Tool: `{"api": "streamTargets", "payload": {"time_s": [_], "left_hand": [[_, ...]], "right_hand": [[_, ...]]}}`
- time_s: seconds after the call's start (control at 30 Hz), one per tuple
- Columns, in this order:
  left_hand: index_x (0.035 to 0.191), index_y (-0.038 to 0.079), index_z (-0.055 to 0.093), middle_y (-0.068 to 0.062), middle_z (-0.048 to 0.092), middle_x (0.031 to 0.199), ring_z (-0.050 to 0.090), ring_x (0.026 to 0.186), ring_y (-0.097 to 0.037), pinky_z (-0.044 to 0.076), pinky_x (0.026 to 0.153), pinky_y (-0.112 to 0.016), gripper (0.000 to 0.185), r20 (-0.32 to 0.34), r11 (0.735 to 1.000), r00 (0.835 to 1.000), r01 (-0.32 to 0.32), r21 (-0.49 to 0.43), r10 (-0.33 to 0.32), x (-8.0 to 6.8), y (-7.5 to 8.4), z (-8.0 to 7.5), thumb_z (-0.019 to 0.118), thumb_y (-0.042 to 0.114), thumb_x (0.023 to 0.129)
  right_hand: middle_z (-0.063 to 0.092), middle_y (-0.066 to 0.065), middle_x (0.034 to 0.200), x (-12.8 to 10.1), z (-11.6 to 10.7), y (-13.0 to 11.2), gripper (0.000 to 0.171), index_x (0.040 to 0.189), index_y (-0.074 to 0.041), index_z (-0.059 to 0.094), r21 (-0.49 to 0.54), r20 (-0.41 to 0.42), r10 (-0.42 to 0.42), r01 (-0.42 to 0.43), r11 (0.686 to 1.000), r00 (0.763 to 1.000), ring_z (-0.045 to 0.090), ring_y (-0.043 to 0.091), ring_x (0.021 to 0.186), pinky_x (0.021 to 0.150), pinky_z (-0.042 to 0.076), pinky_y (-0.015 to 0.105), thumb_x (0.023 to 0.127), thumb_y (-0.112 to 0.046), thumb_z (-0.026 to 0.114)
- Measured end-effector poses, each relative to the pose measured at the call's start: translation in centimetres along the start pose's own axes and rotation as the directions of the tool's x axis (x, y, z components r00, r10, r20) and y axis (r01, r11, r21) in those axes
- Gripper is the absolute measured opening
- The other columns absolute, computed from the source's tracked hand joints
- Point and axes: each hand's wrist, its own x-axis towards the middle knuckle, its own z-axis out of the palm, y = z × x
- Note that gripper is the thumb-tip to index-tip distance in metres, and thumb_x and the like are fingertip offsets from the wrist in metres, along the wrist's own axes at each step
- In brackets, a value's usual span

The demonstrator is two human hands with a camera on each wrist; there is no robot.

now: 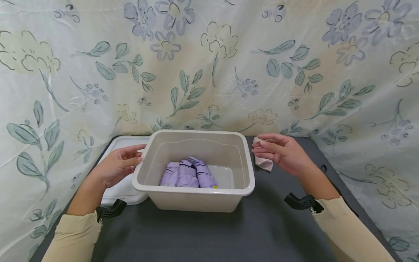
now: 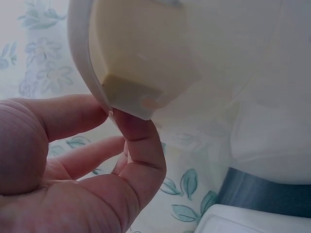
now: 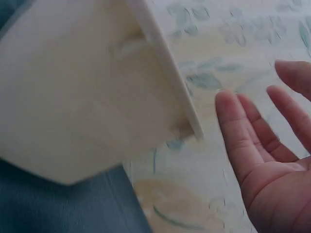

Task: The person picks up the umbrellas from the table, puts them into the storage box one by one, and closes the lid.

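A beige plastic storage bin point(image 1: 196, 201) stands in the middle of the head view. Several rolled lilac cloth bundles point(image 1: 187, 176), some with dark bands, lie inside it toward the left. My left hand point(image 1: 118, 163) is at the bin's left rim. In the left wrist view, the thumb and a bent finger point(image 2: 143, 145) pinch that rim from both sides. Off the right side of the bin, my right hand point(image 1: 284, 153) holds nothing, its fingers loosely extended. The right wrist view shows a gap between its fingertips point(image 3: 228, 104) and the bin's rim point(image 3: 170, 73).
A white lid point(image 1: 114, 194) lies on the dark table point(image 1: 209, 236), partly behind and left of the bin. A crumpled pale pink cloth point(image 1: 264, 163) lies behind my right hand. Floral curtains point(image 1: 209, 72) hang along the back and both sides.
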Motion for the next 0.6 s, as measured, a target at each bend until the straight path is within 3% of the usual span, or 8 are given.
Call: {"api": "streamTargets", "payload": {"time_s": [0.17, 0.4, 0.6], "left_hand": [[0.158, 0.0, 0.033, 0.004, 0.065, 0.111, 0.066, 0.103, -0.009, 0.058, 0.089, -0.023, 0.066, -0.002, 1.0, 1.0, -0.004, -0.001, 0.004, 0.1, -0.1, -0.1, 0.064, 0.013, 0.101], [0.159, -0.003, 0.029, 0.003, 0.065, 0.111, 0.066, 0.103, -0.008, 0.058, 0.089, -0.023, 0.068, 0.005, 1.0, 1.0, -0.016, 0.006, 0.016, 0.0, -0.1, -0.2, 0.064, 0.012, 0.102], [0.159, -0.004, 0.028, 0.004, 0.065, 0.109, 0.066, 0.102, -0.007, 0.058, 0.089, -0.022, 0.068, 0.011, 0.999, 1.0, -0.029, -0.016, 0.029, -0.2, -0.2, 0.0, 0.063, 0.01, 0.102]], "right_hand": [[0.077, 0.009, 0.115, -1.7, -3.1, 1.2, 0.029, 0.126, -0.006, 0.071, -0.008, -0.017, -0.111, 0.11, 0.994, 0.994, 0.076, 0.023, 0.103, 0.09, 0.06, 0.035, 0.105, 0.0, 0.052], [0.078, 0.005, 0.111, -4.1, -7.7, 3.5, 0.026, 0.124, -0.01, 0.071, -0.084, -0.178, -0.087, 0.073, 0.994, 0.98, 0.077, 0.021, 0.099, 0.087, 0.061, 0.032, 0.103, -0.004, 0.057], [0.078, 0.005, 0.113, -6.6, -11.5, 4.9, 0.029, 0.128, -0.009, 0.069, -0.061, -0.25, -0.121, 0.109, 0.992, 0.961, 0.077, 0.02, 0.102, 0.087, 0.061, 0.031, 0.104, -0.004, 0.055]]}}
